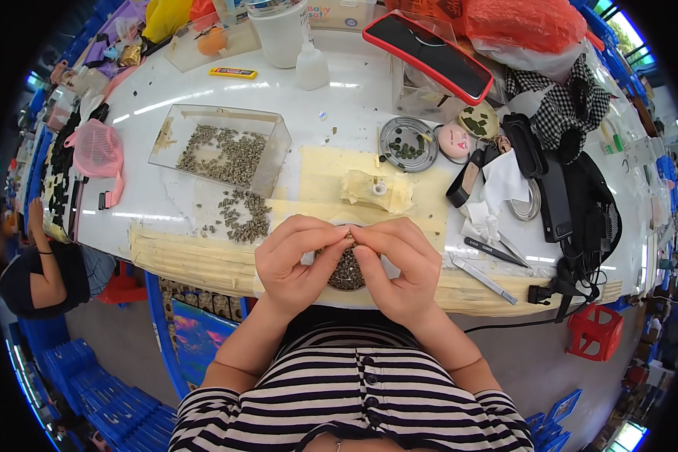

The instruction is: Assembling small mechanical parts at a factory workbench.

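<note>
My left hand and my right hand meet at the front of the table, thumbs and fingertips pinched together. Whatever tiny piece sits between the fingertips is too small to make out. Directly below them, a round dish holds many small grey metal parts; the hands hide much of its rim. Beyond my fingers a block wrapped in cream tape carries a small white post. Left of it, more small metal parts lie loose on the table, beside a clear plastic box with similar parts inside.
Tweezers and a slim metal knife lie to the right. Farther back are a round clear dish with dark pieces, a red-cased phone and a white squeeze bottle. A person sits at the left.
</note>
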Demonstrator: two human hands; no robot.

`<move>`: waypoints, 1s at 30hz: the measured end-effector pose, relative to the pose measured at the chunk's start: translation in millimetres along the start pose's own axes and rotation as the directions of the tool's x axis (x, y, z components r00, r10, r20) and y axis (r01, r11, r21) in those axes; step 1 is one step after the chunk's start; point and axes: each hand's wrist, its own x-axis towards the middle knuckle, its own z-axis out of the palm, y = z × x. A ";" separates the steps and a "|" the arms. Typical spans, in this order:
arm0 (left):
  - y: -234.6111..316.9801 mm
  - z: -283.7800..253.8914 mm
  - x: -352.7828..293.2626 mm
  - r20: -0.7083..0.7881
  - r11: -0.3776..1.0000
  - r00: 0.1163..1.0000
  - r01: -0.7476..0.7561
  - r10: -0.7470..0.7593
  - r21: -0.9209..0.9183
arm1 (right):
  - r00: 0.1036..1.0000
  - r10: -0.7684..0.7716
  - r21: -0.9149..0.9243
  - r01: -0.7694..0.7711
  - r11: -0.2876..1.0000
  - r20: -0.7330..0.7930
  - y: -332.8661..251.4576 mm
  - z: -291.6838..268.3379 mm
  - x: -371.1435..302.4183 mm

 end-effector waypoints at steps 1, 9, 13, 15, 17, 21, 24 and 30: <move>0.6 -0.4 0.4 0.005 1.000 1.000 -0.011 0.011 -0.012 | 0.999 0.045 0.060 -0.046 0.997 0.014 0.3 -0.5 -1.2; 0.4 -3.2 4.0 0.090 0.998 0.996 0.000 0.005 -0.055 | 0.879 0.423 0.452 -0.477 0.754 0.221 0.8 -6.3 -5.5; 1.3 -2.7 3.2 0.082 0.999 0.997 0.013 -0.009 -0.053 | 0.871 0.427 0.521 -0.488 0.700 0.242 0.6 -6.3 -6.2; 1.1 -2.7 2.6 0.079 0.999 0.997 0.010 -0.005 -0.052 | 0.887 0.400 0.485 -0.462 0.742 0.233 3.3 -7.5 -7.8; -0.1 -3.4 2.2 0.081 0.998 0.997 0.005 0.000 -0.059 | 0.864 0.439 0.507 -0.501 0.701 0.248 -0.1 -5.8 -6.2; -2.4 -4.1 1.1 0.095 0.995 0.995 -0.002 0.012 -0.104 | 0.839 0.449 0.565 -0.540 0.624 0.307 1.0 -6.3 -6.0; -1.7 -4.0 1.9 0.109 0.994 0.994 -0.004 0.016 -0.109 | 0.860 0.423 0.578 -0.507 0.640 0.286 2.7 -7.5 -7.5; 1.0 0.9 1.9 0.053 0.998 0.998 -0.045 0.043 0.041 | 0.963 0.269 0.247 -0.265 0.932 0.016 4.1 -1.8 -6.5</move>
